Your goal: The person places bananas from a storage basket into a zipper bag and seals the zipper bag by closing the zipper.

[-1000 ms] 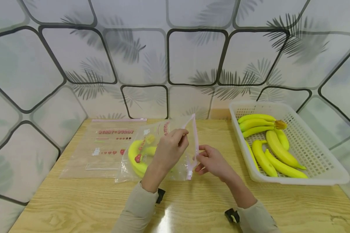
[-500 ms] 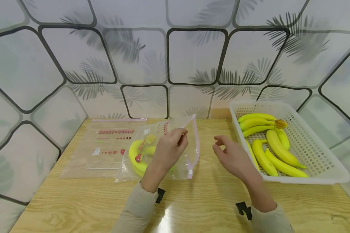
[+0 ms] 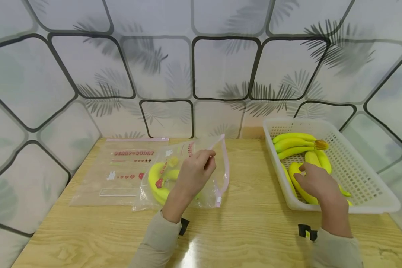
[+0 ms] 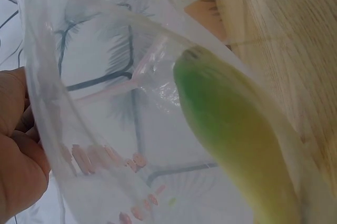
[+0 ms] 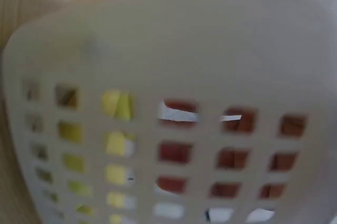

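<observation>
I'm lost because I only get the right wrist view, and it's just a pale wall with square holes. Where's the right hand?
Observer: In the head view, the right hand is over some bananas in a white basket. I can't tell whether it grips one.

Operator: Oh! And what's the other hand doing?

Observer: The left hand holds a clear bag near its pink-edged opening.

Operator: Is there another bag anywhere?

Observer: Yes, a second bag lies flat on the table, on the left side of the head view.
</observation>
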A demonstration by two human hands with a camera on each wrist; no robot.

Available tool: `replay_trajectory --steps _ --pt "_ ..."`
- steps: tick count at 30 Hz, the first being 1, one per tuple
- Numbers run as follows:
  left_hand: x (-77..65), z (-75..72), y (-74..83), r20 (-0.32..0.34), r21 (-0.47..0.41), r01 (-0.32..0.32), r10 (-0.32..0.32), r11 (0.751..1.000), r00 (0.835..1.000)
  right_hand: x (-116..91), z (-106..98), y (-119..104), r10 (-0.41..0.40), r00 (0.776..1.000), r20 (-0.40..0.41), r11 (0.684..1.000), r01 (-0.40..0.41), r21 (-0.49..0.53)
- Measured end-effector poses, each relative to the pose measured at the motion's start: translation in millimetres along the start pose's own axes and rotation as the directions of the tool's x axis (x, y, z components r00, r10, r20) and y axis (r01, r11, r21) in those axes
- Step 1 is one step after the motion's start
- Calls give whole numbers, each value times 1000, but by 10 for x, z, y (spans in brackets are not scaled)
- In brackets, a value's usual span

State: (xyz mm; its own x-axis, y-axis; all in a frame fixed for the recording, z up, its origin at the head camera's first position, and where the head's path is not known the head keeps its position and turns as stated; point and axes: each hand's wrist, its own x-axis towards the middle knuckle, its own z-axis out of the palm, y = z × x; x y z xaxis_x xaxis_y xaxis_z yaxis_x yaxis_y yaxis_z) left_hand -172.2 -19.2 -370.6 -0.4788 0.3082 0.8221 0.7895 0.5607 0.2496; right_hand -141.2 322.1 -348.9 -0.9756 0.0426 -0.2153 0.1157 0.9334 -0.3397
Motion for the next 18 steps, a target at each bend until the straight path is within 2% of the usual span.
replay_trajectory --steps 3,8,14,18 --pt "-10 3 0 0 5 1 -1 1000 1000 55 26 146 30 997 65 998 -26 -60" --pt "-14 9 2 1 12 6 -6 1000 1000 89 78 237 99 988 123 993 -90 -74" --pt "-6 2 10 5 9 11 -11 1000 1000 85 102 257 62 992 112 994 -51 -94" --pt "-6 16 7 3 12 5 -5 1000 1000 70 115 261 60 989 134 995 -48 -93"
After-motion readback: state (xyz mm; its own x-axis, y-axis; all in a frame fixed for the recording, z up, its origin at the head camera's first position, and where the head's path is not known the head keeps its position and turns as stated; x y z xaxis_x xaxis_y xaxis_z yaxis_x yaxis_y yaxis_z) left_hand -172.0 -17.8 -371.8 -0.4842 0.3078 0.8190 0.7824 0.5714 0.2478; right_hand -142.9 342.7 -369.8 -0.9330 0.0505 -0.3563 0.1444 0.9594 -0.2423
